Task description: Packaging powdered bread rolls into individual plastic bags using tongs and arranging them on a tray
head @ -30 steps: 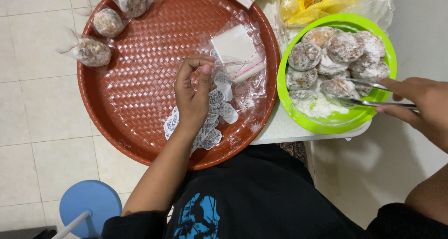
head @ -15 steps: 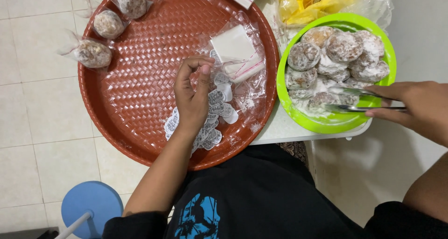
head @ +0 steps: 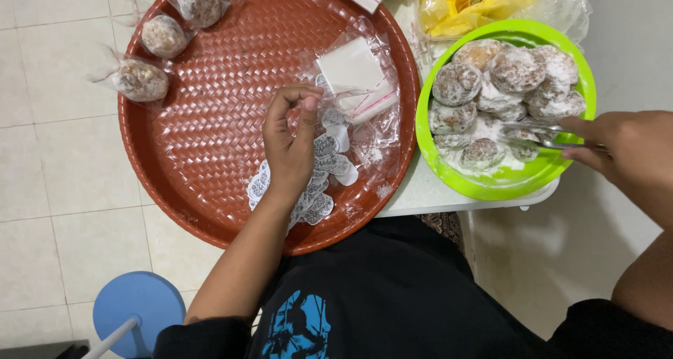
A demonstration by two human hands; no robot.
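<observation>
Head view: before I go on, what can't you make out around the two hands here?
- Left hand: its curled fingers hide whatever they pinch.
- Stickers: partly under that hand; print too small.
- Tongs: handle end hidden inside the right hand; tips blur into the powdered balls, so a grip is unclear.
- Yellow bag: cut off by the top edge.
- Blue stool: cut off at the bottom edge.
</observation>
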